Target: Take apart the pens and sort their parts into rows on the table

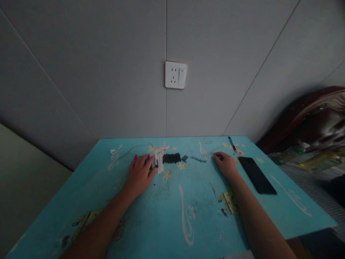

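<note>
My left hand (140,174) rests on the table with its fingers apart, partly covering dark pieces with pink ends (135,157). Its thumb and forefinger lie beside a bundle of thin white strips (160,163). Just right of the strips sits a tight row of black pieces (171,158). A small dark cluster (184,158) and a loose line of small dark pieces (198,159) continue to the right. Past that line, my right hand (225,164) is closed, fingertips together near the table; whatever they may hold is too small to make out.
A black phone-like slab (257,175) lies right of my right forearm. Behind it is a blue-and-black pen (232,143). The light-blue patterned table (161,223) meets a grey wall carrying a white socket (176,75). Dark red furniture (304,115) stands at the right.
</note>
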{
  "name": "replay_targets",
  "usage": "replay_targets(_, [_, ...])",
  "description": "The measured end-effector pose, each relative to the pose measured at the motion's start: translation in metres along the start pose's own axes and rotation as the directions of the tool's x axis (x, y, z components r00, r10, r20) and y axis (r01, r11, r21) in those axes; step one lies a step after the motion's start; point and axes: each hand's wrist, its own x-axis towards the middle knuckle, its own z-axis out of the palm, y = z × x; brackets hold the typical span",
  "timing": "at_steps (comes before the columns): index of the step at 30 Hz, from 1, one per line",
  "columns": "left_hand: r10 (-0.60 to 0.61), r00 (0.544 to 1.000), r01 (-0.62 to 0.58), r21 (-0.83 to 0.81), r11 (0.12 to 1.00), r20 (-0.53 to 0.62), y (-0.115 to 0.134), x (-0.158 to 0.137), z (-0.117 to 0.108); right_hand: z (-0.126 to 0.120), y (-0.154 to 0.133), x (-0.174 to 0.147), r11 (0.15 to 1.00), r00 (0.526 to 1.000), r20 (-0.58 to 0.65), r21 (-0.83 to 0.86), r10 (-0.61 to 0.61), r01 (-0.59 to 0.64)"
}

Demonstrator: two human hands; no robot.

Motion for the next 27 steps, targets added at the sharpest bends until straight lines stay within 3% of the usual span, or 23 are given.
replay_targets(21, [0.011, 0.999, -0.011, -0.004, 1.0, 0.044, 0.004, 0.001, -0.005, 0.007, 0.006, 0.002, 0.998, 0.999, 0.005, -0.032, -0.049, 0.049])
replay_targets(27, [0.036, 0.999, -0.036, -0.05, 0.998, 0.009, 0.002, 0.001, -0.007, 0.001, 0.013, 0.001, 0.988, 0.994, -0.108, -0.153, -0.023, 0.006])
